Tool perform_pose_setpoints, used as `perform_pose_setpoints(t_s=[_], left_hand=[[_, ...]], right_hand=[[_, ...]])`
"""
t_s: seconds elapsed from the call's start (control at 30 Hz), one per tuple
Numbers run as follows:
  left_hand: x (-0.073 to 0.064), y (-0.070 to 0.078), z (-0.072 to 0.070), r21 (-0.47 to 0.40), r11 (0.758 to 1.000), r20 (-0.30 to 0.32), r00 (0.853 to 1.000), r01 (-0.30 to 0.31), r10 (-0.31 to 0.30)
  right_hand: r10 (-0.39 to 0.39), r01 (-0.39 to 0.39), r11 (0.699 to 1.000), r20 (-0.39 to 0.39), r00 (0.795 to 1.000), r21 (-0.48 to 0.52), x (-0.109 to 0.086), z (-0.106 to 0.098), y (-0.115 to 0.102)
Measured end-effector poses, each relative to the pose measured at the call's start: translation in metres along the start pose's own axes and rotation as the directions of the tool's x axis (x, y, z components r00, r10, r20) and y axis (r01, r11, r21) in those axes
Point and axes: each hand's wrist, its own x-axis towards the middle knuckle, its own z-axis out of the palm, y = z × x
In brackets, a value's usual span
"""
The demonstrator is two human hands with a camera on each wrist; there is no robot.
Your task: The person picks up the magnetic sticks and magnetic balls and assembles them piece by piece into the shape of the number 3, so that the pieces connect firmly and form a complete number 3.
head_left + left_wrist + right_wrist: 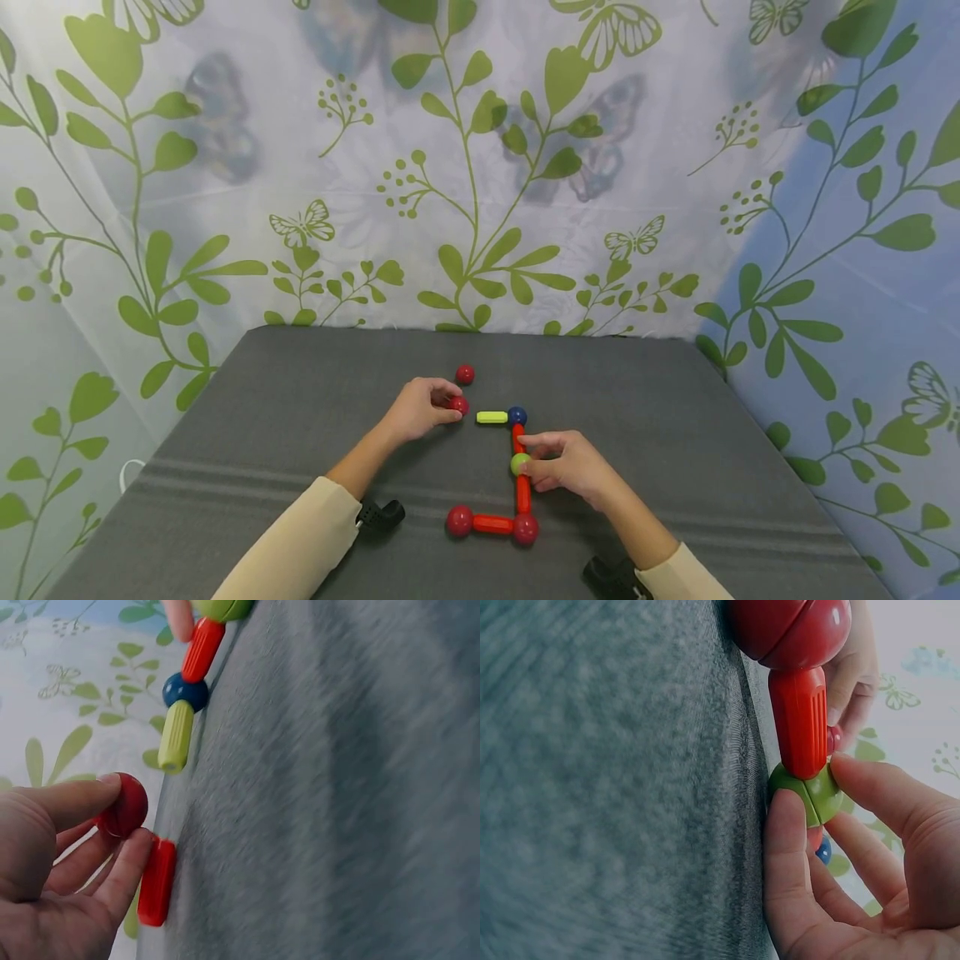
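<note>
Between thumb and fingers, my left hand [422, 410] pinches a red ball [129, 806], left of a yellow-green stick [492, 417]. That stick joins a blue ball [517, 416] at the top of a chain. My right hand [567, 468] grips the green ball [808, 793] in the middle of this chain. Red sticks run from the green ball to the blue one and to a red corner ball [525, 528]. From the corner, a red stick [492, 524] leads left to another red ball [460, 521].
A loose red ball [465, 374] lies beyond my left hand. In the left wrist view, a separate red stick [157, 883] is close by the left fingers. The grey cloth-covered table [675, 400] ends at a leaf-patterned curtain [420, 250].
</note>
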Motion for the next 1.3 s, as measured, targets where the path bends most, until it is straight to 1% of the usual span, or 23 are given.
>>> perform_pose_setpoints(t_s=[0.07,0.17,0.43,0.5,0.73,1.07,1.3], left_hand=[[-0.002,0.001,0.004,0.002,1.000,0.006,1.000,0.000,0.000],[-0.004,0.001,0.008,0.015,1.000,-0.002,1.000,0.005,-0.005],[-0.005,-0.001,0.013,0.031,0.997,-0.032,0.997,0.065,-0.064],[-0.004,-0.002,0.014,0.025,0.997,-0.034,0.997,0.077,-0.076],[0.001,-0.005,0.014,-0.041,0.993,-0.029,0.993,0.111,-0.112],[0.006,-0.004,0.017,-0.072,0.993,-0.017,0.996,0.091,-0.093],[0.005,-0.007,0.022,-0.055,0.996,-0.014,0.997,0.073,-0.074]], right_hand=[[-0.001,0.001,1.000,0.000,1.000,0.005,0.000,0.000,0.000],[-0.001,0.001,1.000,0.003,1.000,0.009,0.000,0.000,-0.001],[-0.005,0.005,1.000,0.015,1.000,0.015,-0.001,-0.001,-0.001],[-0.007,0.007,1.000,0.018,1.000,0.017,-0.001,-0.001,-0.001],[-0.006,0.006,1.000,0.013,1.000,0.010,0.000,-0.002,0.000],[-0.020,0.020,1.000,0.006,1.000,0.005,0.001,-0.001,0.000],[-0.015,0.015,1.000,0.007,1.000,0.019,0.001,-0.001,0.003]])
